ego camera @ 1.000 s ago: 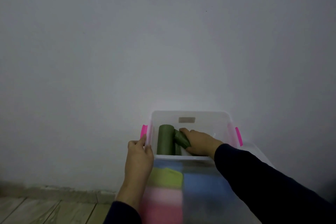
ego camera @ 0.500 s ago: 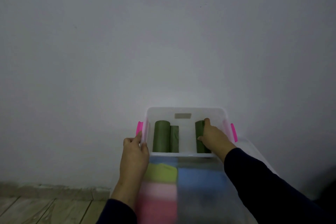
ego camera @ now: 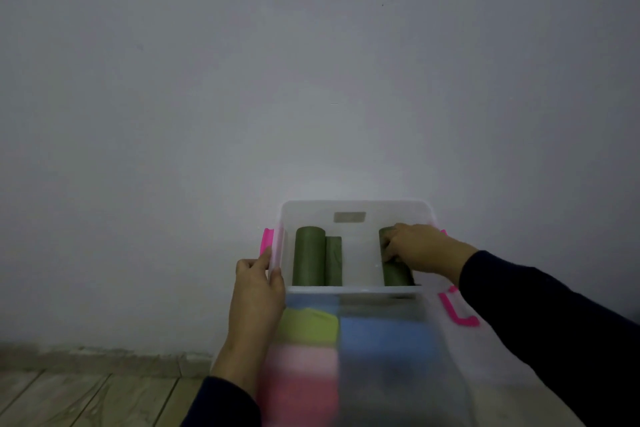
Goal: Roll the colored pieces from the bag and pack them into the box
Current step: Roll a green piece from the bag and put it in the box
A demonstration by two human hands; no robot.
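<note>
Nearest me, under both forearms, sits a translucent bag or lid-covered stack (ego camera: 433, 350) with flat colored pieces showing through: yellow-green piece (ego camera: 308, 326), pink piece (ego camera: 301, 378), blue piece (ego camera: 384, 336). It's blurred, so I can't tell whether it's a bag or a plastic cover. Those pieces are not yet rolled, I judge.

Left hand (ego camera: 258, 288) grips the near-left corner of the clear box (ego camera: 353, 210), thumb hooked over the rim, fingers curled on the outer wall just below the pink latch (ego camera: 267, 241). I read that as bracing, so the box doesn't slide while the other hand packs.

Right hand (ego camera: 420, 246) reaches inside on the right side of the box, fingers curled over a dark green roll (ego camera: 396, 274), pressing it against the right wall. Probably seating it so it won't unroll.

Left of that hand, across a bare gap of box floor, a thick green roll (ego camera: 309, 256) and a thin green roll (ego camera: 333, 262) lie touching side by side, close to the left hand's wall.

Beyond the hands is only plain wall (ego camera: 311, 80); wood floor (ego camera: 86, 399) lies off left.

Early stage, I reckon: three rolls in, several colors left.
</note>
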